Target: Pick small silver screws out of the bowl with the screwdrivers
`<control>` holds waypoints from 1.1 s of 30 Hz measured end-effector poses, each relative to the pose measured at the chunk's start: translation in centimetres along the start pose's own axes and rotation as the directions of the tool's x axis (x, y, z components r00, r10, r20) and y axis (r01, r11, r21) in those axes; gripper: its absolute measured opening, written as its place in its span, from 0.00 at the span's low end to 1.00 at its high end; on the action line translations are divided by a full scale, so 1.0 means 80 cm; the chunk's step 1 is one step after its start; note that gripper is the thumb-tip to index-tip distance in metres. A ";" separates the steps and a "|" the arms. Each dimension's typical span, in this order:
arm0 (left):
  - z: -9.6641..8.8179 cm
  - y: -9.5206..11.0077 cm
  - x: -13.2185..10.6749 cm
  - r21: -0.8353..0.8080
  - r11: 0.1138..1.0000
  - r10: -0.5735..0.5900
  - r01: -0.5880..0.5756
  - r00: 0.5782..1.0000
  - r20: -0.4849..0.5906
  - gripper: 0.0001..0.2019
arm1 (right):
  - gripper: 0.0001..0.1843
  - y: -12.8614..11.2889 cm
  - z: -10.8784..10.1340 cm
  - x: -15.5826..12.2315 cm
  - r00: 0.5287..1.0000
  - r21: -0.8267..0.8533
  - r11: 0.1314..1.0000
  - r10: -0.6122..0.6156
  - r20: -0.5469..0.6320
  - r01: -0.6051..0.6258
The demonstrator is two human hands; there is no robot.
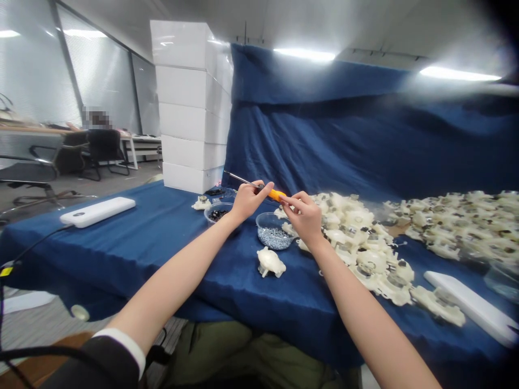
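My left hand (250,200) and my right hand (303,218) both hold a screwdriver with an orange handle (277,194). Its thin steel shaft (241,180) points up and to the left. My left fingers wrap near the shaft end, and my right fingertips pinch the handle's far end. Below my hands, a glass bowl of small silvery-blue screws (273,231) stands on the blue cloth. A smaller bowl of dark parts (218,214) sits partly behind my left hand. A cream moulded plastic part (271,262) lies near my right wrist.
Heaps of cream plastic parts (357,232) spread across the right of the blue-covered table (162,254). White flat bars lie at left (97,212) and right (470,307). Stacked white boxes (190,102) stand behind. A seated person (97,121) is farther back.
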State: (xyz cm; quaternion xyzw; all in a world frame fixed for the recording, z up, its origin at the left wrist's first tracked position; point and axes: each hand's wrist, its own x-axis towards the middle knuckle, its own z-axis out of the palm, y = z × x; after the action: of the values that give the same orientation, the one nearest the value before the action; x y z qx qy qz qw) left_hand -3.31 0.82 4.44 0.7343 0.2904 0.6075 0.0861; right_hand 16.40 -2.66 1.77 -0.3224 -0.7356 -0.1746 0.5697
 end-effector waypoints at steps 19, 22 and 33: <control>0.009 0.004 -0.016 0.333 0.918 0.286 -0.214 0.940 -0.184 0.26 | 0.08 -0.006 0.004 0.006 0.994 0.257 0.962 0.104 -0.044 -0.089; 0.009 0.002 -0.014 0.377 0.882 0.367 -0.284 0.914 -0.170 0.25 | 0.08 -0.005 0.004 0.006 0.989 0.293 0.947 0.143 -0.029 -0.128; 0.007 -0.007 -0.010 0.544 0.713 0.564 -0.442 0.822 -0.071 0.24 | 0.06 -0.005 0.002 0.006 0.996 0.216 0.975 0.072 -0.057 -0.058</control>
State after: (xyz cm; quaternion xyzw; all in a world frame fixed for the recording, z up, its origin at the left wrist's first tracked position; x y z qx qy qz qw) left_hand -3.03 1.01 3.36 0.7054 0.2340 0.5912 -0.3132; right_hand 15.98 -2.70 2.25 -0.2773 -0.7203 -0.0861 0.6300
